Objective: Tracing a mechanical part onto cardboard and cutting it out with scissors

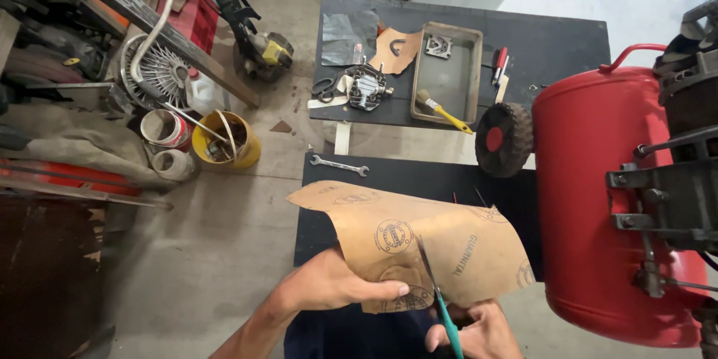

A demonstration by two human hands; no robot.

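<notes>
My left hand (pixel 340 283) grips the lower edge of a curled tan gasket-paper sheet (pixel 419 235), held over a black table (pixel 374 179). My right hand (pixel 479 333) holds scissors (pixel 437 292) with green handles, blades pointing up into the sheet's lower edge near the middle. The sheet bears round printed stamps. Part of my right hand is hidden under the sheet.
A red compressor tank (pixel 598 194) with a black wheel (pixel 502 138) stands at right. A spanner (pixel 339 166) lies on the near table. The far table holds a metal tray (pixel 447 71), a yellow-handled brush (pixel 445 111), an engine part (pixel 366 90) and screwdrivers (pixel 499 66). A yellow bucket (pixel 224 142) and clutter sit left.
</notes>
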